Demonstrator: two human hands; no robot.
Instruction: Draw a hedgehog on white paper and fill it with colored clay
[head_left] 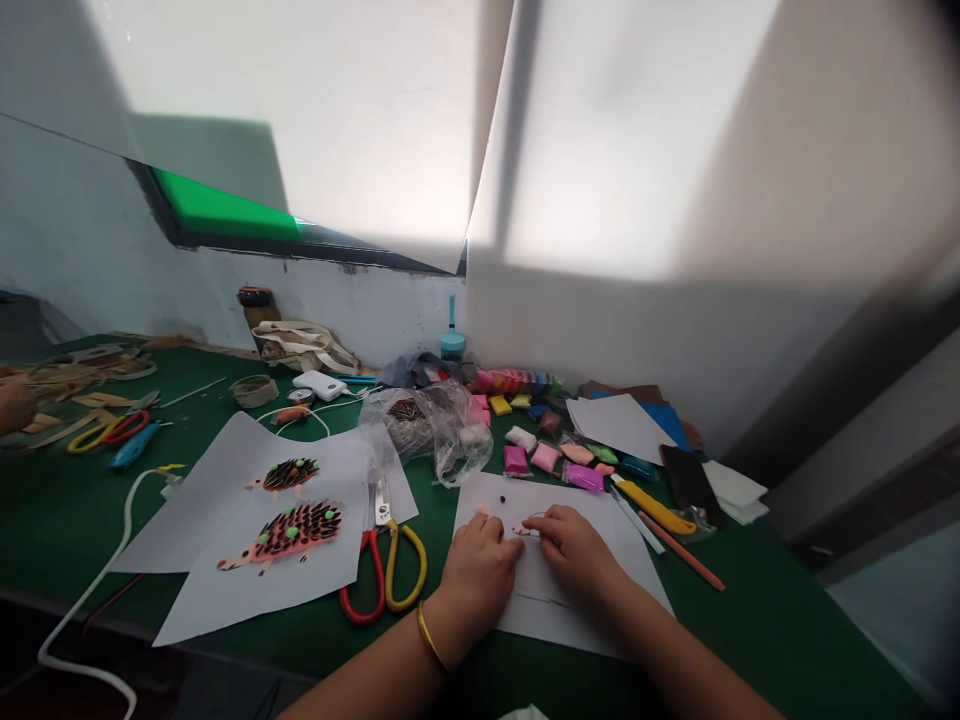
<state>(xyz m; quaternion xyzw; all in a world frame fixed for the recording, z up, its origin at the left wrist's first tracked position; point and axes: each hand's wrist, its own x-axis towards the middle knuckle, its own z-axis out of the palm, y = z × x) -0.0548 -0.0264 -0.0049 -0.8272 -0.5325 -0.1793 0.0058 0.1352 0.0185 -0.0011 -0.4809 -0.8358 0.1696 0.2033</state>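
Observation:
On the green table lies a white sheet (pixel 585 620) with a pencil outline and a small pink shape (pixel 519 530) on it. My left hand (pixel 480 565) rests on the sheet, fingers curled, left of the pink shape; whatever they may hold is hidden. My right hand (pixel 574 545) reaches in from the right, its index fingertip at the pink shape and its other fingers bent. A small black ball (pixel 502 498) and a bit of pink clay (pixel 481 511) are above my hands. Red and yellow handled scissors (pixel 384 575) lie left of the sheet.
Sheets with two hedgehog pictures (pixel 289 530) lie at the left. Clay packets (pixel 583 477), a plastic bag (pixel 450 430) and a yellow strip (pixel 656 508) are behind and right. Another person's hand (pixel 16 403) shows at the far left.

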